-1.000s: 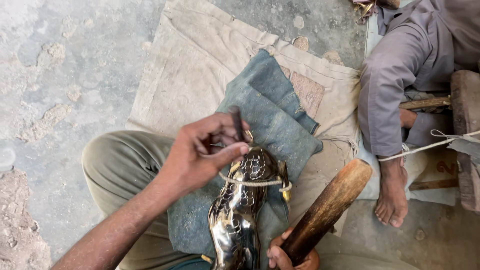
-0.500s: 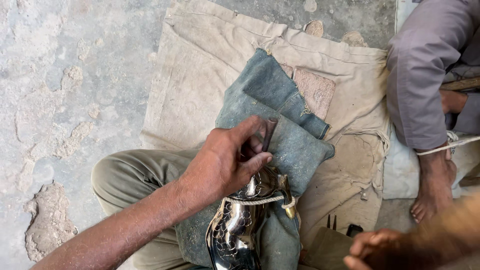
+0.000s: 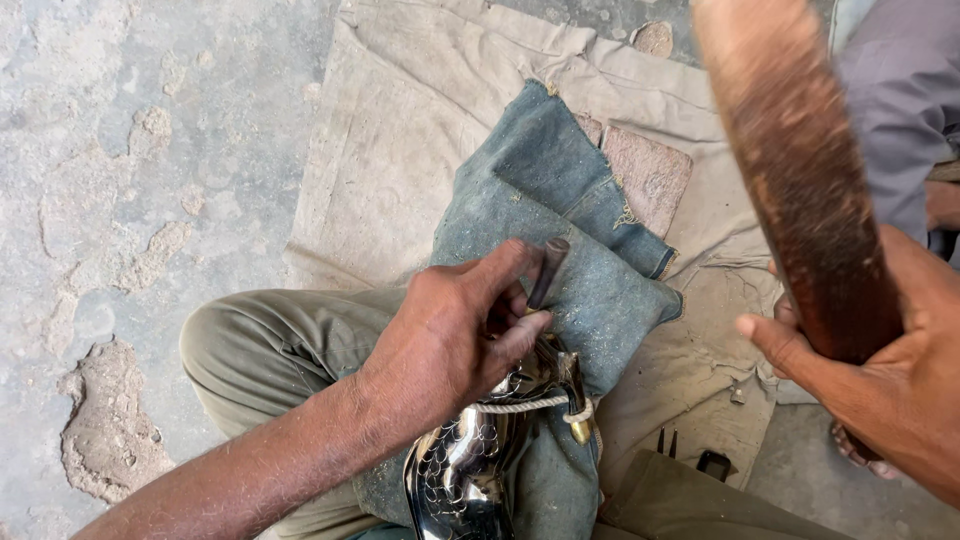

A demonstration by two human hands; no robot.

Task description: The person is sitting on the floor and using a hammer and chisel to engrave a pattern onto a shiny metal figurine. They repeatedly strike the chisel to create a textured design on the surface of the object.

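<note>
My left hand [image 3: 455, 330] grips a short dark metal punch [image 3: 547, 272], its tip set against a shiny engraved metal piece [image 3: 470, 460] that lies on folded blue denim [image 3: 560, 210] over my lap. A thin rope [image 3: 525, 404] runs round the metal piece. My right hand [image 3: 880, 380] holds a thick wooden mallet [image 3: 800, 170] raised high at the right, close to the camera and well above the punch.
A beige cloth [image 3: 420, 110] covers rough concrete ground [image 3: 140, 150]. A flat reddish stone [image 3: 648, 172] lies on the cloth beyond the denim. Another person's grey sleeve [image 3: 900, 90] is at the upper right. Small dark tools [image 3: 668, 442] lie near my knee.
My right hand has swung the wooden mallet up from low by my knee to high at the right. My left hand has stayed on the punch against the metal piece.
</note>
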